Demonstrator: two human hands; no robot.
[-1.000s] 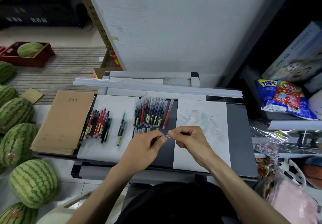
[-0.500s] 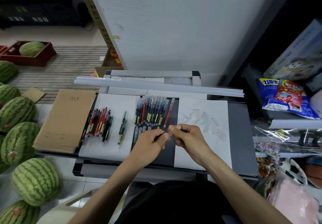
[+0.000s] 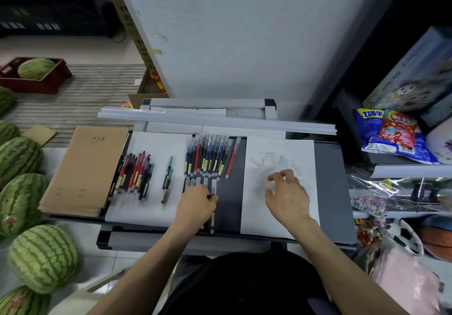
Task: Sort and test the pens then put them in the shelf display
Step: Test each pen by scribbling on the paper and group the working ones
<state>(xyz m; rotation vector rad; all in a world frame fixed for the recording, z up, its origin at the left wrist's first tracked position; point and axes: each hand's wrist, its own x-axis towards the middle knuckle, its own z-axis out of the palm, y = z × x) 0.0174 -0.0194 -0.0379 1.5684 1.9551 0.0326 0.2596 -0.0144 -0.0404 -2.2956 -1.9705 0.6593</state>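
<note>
Parted from their earlier meeting over one pen (image 3: 212, 219), the left hand (image 3: 198, 202) pinched that pen, laying it at the right end of the lower row (image 3: 193, 182) on the tray (image 3: 330, 192), likely as tested stock, while the right hand (image 3: 287, 198) hovered empty, fingers loosely curled, above the scribbled paper (image 3: 281, 148).

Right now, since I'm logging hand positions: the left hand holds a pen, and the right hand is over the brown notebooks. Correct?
Not quite. In the head view the right hand is over the white scribbled paper, not the brown notebooks, which lie far left. The left hand does hold a pen.
</note>
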